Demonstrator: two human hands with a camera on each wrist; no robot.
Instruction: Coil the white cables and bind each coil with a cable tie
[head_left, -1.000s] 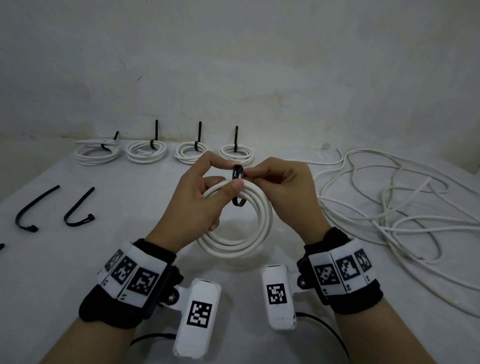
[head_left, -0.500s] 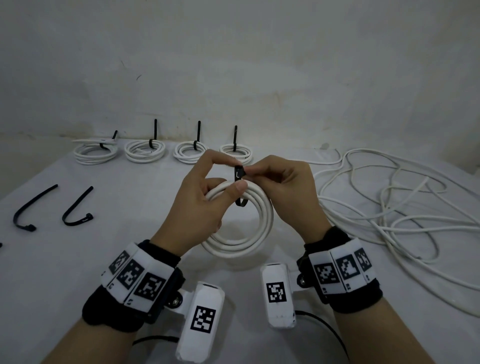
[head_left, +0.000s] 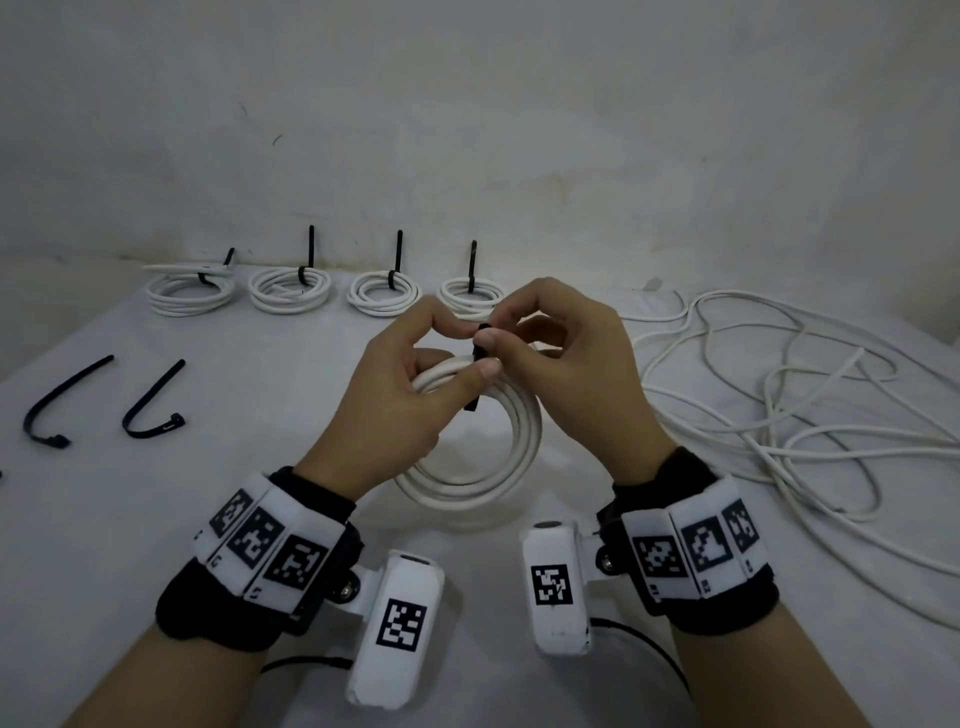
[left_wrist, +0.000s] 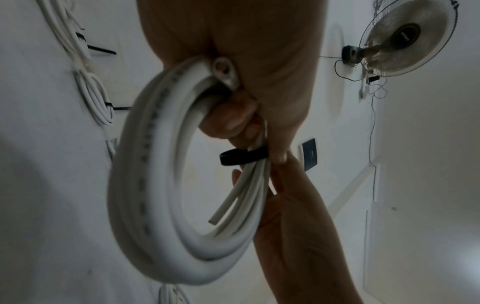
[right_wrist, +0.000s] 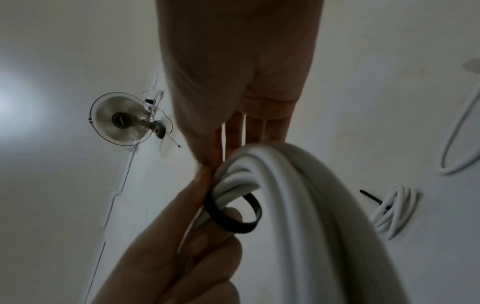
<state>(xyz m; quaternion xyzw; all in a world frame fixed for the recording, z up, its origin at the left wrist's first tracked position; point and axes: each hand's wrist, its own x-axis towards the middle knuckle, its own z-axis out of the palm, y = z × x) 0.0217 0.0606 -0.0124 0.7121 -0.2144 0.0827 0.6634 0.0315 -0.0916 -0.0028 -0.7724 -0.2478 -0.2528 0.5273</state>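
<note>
White table, frame centre: left hand grips a cable coil; right hand pinches its black tie. Four bound coils upper left, loose cable right.

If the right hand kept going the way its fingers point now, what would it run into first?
The right hand points leftward at the cable tie it already pinches; just beyond lie the left hand fingertips on the coil. Depth is unclear.

White cable coil held upright above table; black cable tie looped loosely around its top strands.
</note>
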